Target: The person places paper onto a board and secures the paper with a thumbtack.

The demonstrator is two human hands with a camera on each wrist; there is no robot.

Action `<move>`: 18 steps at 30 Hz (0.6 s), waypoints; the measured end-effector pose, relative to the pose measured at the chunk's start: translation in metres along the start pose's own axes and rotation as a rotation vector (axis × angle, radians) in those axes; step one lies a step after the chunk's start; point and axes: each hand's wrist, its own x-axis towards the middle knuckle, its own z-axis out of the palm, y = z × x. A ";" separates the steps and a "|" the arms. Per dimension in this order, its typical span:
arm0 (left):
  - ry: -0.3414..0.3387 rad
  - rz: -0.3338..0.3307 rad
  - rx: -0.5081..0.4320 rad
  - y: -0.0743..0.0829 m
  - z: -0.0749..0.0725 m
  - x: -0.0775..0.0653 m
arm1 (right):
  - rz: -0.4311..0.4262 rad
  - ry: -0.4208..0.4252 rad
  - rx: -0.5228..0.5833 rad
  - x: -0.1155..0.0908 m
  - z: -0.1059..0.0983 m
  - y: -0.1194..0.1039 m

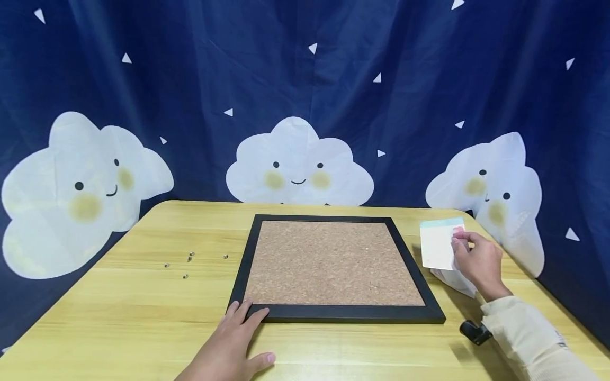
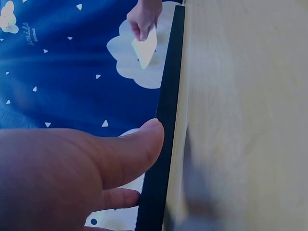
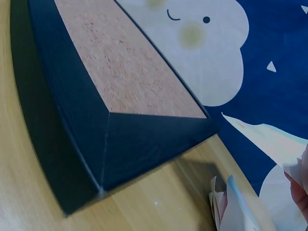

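A cork board (image 1: 333,262) in a black frame (image 1: 352,313) lies flat in the middle of the wooden table. My left hand (image 1: 235,341) rests flat on the table, its fingertips touching the frame's near left corner; its thumb lies against the frame (image 2: 159,159) in the left wrist view. Right of the board, my right hand (image 1: 476,259) pinches a white paper card (image 1: 438,243) with a pale teal top edge and holds it upright above the table. The card (image 3: 269,139) and the frame's corner (image 3: 106,159) appear in the right wrist view.
Several small metal pushpins (image 1: 189,259) lie scattered on the table left of the board. More white paper (image 1: 457,280) lies under the right hand. A small black object (image 1: 474,332) sits near the right forearm. A dark blue cloud-print curtain (image 1: 305,106) hangs behind the table.
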 end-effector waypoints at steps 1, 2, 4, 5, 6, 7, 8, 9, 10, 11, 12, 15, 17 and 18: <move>0.002 0.000 0.000 0.000 0.000 0.000 | 0.004 -0.005 0.001 0.000 0.000 -0.001; 0.003 0.002 0.000 0.000 0.001 0.000 | 0.006 -0.011 0.001 0.000 -0.001 -0.002; 0.008 0.005 0.001 0.000 0.001 0.000 | 0.002 -0.024 0.003 0.000 -0.001 -0.003; 0.010 0.006 0.001 0.001 0.001 -0.001 | -0.004 -0.029 0.005 -0.001 0.000 -0.004; 0.013 0.008 0.001 0.001 0.001 -0.001 | -0.013 -0.033 0.006 -0.001 0.000 -0.004; 0.014 0.010 0.000 0.001 0.001 -0.001 | -0.017 -0.038 0.005 -0.002 0.000 -0.004; 0.014 0.012 0.000 0.001 0.001 -0.001 | -0.021 -0.043 0.005 -0.003 0.000 -0.004; 0.013 0.013 0.000 0.001 0.001 -0.001 | -0.026 -0.046 0.003 -0.004 0.001 -0.004; 0.013 0.012 0.002 0.001 0.001 -0.001 | -0.030 -0.049 0.006 -0.005 0.001 -0.004; 0.011 0.010 0.002 0.000 0.001 -0.001 | -0.031 -0.052 0.006 -0.006 0.002 -0.004; 0.010 0.007 0.002 0.000 0.001 -0.001 | -0.032 -0.056 0.008 -0.006 0.003 -0.005; 0.006 0.000 0.002 0.001 0.000 -0.001 | -0.036 -0.061 0.012 -0.007 0.005 -0.007; 0.007 0.000 0.001 0.001 0.000 -0.001 | -0.036 -0.066 0.015 -0.008 0.005 -0.009; 0.009 0.002 0.002 0.002 0.000 0.000 | -0.037 -0.067 0.015 -0.008 0.005 -0.010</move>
